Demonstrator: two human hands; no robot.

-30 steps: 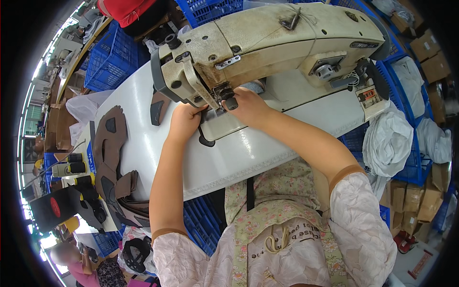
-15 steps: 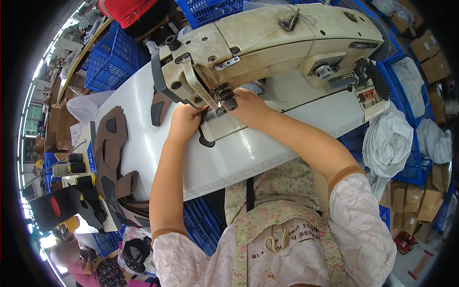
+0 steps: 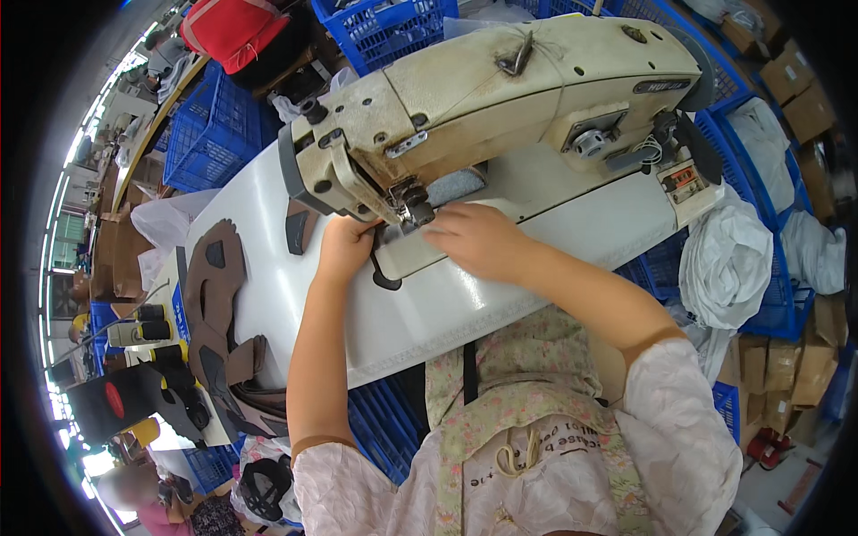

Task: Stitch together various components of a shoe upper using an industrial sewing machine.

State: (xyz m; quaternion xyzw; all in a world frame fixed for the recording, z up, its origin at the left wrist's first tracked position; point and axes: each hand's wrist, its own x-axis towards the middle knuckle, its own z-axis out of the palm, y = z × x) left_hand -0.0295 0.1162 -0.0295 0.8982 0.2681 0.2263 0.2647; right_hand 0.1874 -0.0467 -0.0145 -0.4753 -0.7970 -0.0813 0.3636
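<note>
Hands (image 3: pixel 344 248) at sewing machine (image 3: pixel 483 98), white table (image 3: pixel 268 295)
</note>
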